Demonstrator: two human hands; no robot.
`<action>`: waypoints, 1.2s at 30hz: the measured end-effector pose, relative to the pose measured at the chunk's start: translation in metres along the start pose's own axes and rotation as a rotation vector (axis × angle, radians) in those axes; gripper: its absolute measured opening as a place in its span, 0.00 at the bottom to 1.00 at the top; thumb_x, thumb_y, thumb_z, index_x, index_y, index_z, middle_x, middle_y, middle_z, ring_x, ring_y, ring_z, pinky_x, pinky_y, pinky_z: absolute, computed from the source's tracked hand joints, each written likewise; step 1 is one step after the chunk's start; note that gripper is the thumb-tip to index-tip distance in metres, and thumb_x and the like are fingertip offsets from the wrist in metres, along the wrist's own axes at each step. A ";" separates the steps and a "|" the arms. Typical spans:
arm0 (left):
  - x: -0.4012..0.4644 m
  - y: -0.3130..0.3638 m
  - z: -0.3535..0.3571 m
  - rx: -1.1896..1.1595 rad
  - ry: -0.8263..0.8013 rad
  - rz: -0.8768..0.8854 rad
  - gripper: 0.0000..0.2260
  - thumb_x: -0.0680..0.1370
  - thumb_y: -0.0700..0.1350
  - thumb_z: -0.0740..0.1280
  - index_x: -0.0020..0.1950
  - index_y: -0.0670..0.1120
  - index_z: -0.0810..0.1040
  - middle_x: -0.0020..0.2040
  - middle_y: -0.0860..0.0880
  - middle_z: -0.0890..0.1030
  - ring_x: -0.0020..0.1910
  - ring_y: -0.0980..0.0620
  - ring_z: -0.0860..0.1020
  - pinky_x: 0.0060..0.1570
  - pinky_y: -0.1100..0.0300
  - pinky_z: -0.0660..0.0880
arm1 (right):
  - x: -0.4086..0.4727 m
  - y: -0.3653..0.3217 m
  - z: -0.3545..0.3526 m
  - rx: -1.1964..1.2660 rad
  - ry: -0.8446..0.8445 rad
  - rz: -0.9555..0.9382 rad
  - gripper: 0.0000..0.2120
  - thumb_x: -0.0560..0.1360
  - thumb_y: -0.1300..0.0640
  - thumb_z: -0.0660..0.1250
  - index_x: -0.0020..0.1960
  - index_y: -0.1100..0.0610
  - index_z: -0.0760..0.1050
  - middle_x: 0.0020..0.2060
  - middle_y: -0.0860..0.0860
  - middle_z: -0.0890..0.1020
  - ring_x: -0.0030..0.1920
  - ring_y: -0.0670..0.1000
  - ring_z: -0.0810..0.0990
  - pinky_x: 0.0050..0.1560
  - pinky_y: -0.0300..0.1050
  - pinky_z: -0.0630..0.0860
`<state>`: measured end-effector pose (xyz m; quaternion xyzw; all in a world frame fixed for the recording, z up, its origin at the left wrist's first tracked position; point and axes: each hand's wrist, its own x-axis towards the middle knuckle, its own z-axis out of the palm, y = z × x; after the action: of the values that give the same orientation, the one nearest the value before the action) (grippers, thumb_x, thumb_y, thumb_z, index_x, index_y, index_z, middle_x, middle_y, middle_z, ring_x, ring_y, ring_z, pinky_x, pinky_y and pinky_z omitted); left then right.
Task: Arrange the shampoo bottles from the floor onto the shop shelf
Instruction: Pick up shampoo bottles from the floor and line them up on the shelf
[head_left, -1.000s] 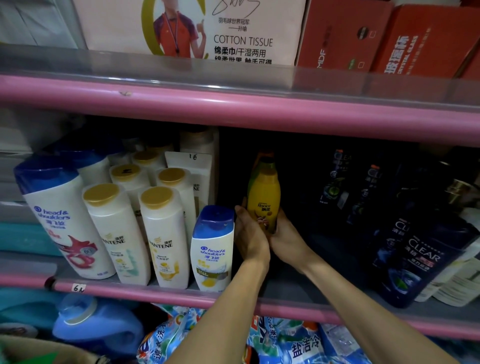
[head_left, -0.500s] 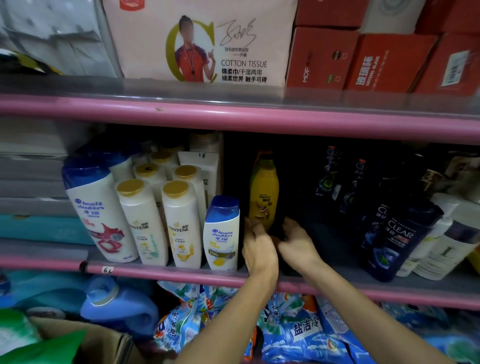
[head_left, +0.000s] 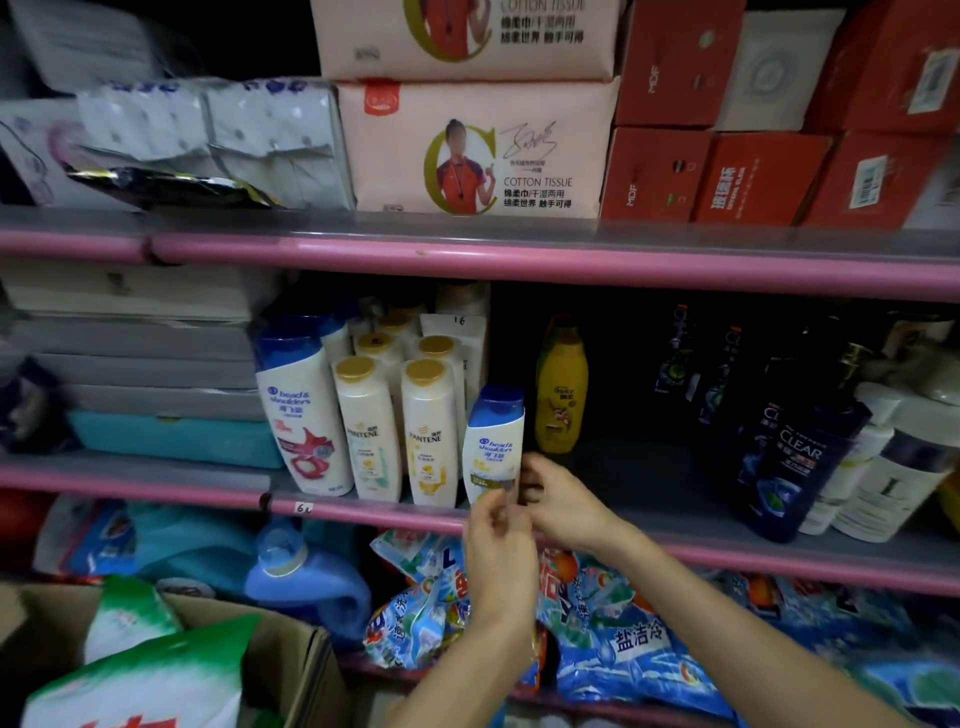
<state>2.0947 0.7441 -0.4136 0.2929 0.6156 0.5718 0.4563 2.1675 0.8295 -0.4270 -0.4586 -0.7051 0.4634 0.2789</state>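
A yellow shampoo bottle (head_left: 561, 389) stands upright, deep in the gap on the middle shelf (head_left: 753, 558). It is free of both hands. A small white head & shoulders bottle (head_left: 493, 441) with a blue cap stands at the shelf's front edge. My left hand (head_left: 500, 535) is just below and in front of that bottle's base, fingers loosely curled and blurred. My right hand (head_left: 563, 501) is beside it to the right, fingers loosely bent over the shelf front. Neither hand plainly grips anything.
Left of the small bottle stand two Pantene bottles (head_left: 400, 431) and a large head & shoulders bottle (head_left: 301, 410). Dark Clear bottles (head_left: 795, 452) and white bottles fill the right. Detergent bags (head_left: 613, 623) lie below. A cardboard box (head_left: 291, 670) is at the lower left.
Both hands have let go of the yellow bottle and drawn back from the shelf's depth to its front edge. The view has pulled back and tilted up.
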 end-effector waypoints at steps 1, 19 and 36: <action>-0.001 -0.001 -0.006 -0.016 0.015 -0.018 0.11 0.80 0.44 0.61 0.62 0.52 0.71 0.61 0.50 0.74 0.56 0.55 0.72 0.53 0.59 0.69 | 0.001 0.000 0.003 0.022 0.024 0.001 0.23 0.71 0.64 0.73 0.63 0.53 0.72 0.54 0.47 0.80 0.54 0.44 0.80 0.47 0.29 0.75; 0.001 -0.007 -0.051 0.032 -0.074 -0.127 0.09 0.80 0.42 0.60 0.60 0.48 0.74 0.60 0.47 0.76 0.57 0.52 0.76 0.56 0.59 0.72 | -0.023 -0.006 0.016 -0.206 0.371 0.075 0.18 0.74 0.59 0.70 0.63 0.58 0.74 0.57 0.51 0.80 0.58 0.50 0.78 0.60 0.44 0.75; -0.001 -0.183 -0.131 0.651 -0.044 -0.352 0.09 0.76 0.40 0.61 0.48 0.42 0.81 0.52 0.41 0.80 0.53 0.43 0.78 0.46 0.62 0.69 | -0.105 0.125 0.120 -0.332 0.028 0.331 0.14 0.75 0.61 0.67 0.60 0.58 0.74 0.52 0.55 0.82 0.53 0.53 0.80 0.50 0.39 0.72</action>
<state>2.0073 0.6538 -0.5999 0.3245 0.7964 0.2524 0.4435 2.1622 0.7056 -0.5874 -0.6140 -0.6828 0.3741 0.1296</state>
